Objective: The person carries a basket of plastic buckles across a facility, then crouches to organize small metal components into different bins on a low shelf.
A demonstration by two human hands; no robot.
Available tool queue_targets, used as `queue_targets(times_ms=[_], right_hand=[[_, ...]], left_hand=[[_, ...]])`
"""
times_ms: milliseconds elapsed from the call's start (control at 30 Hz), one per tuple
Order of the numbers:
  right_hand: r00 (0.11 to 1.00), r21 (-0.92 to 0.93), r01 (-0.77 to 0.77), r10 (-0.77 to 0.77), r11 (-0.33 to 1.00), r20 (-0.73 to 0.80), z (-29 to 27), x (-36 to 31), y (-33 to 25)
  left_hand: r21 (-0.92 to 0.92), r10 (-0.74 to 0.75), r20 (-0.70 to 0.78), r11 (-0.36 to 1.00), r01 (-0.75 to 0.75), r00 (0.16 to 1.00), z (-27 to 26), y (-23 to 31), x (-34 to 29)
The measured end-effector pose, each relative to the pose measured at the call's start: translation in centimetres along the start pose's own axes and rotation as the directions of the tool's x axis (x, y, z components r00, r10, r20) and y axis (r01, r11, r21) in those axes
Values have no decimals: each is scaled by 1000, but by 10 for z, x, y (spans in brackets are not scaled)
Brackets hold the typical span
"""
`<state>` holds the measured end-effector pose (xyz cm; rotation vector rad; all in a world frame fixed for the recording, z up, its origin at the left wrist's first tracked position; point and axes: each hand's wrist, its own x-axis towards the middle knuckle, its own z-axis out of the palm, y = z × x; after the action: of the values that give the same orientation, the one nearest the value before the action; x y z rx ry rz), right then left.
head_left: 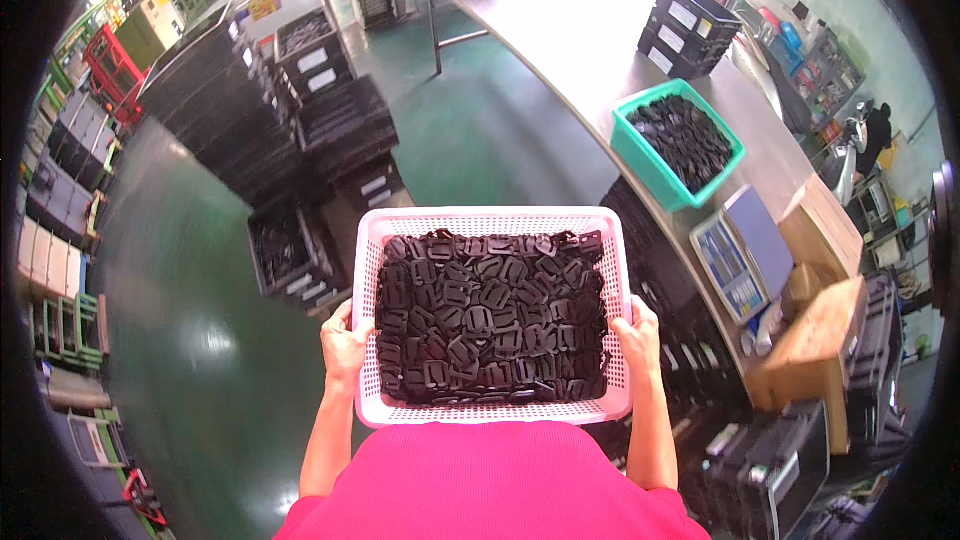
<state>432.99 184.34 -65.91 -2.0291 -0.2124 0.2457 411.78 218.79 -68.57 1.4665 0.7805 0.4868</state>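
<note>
A pale pink perforated plastic basket is held level in front of my body. Many small black plastic buckle-like parts fill it. On its left side, my left hand is closed round the rim, with the thumb over the edge. My right hand grips the opposite rim the same way. The fingers beneath the rim are partly hidden by the basket.
Right of the basket runs a long table bearing a green basket of black parts, a weighing scale, stacked black crates and cardboard boxes. Tall stacks of black crates stand ahead on the left, on the green floor.
</note>
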Motion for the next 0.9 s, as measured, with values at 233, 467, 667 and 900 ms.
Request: queue_targets(times_ms=[233, 467, 667, 900], right_hand=[[993, -64, 115, -116, 991, -6, 52, 170, -43], [977, -360, 172, -204, 917, -54, 113, 346, -52], [996, -438, 66, -82, 897, -18, 95, 470, -44], [999, -731, 47, -23, 681, 42, -10, 577, -20]], left_hand=[[73, 62, -9, 995, -61, 998, 33, 56, 164], [138, 52, -1, 989, -52, 999, 73, 54, 330], [380, 62, -12, 924, -53, 998, 150, 48, 413], [356, -105, 268, 935, 3, 958, 268, 41, 431]])
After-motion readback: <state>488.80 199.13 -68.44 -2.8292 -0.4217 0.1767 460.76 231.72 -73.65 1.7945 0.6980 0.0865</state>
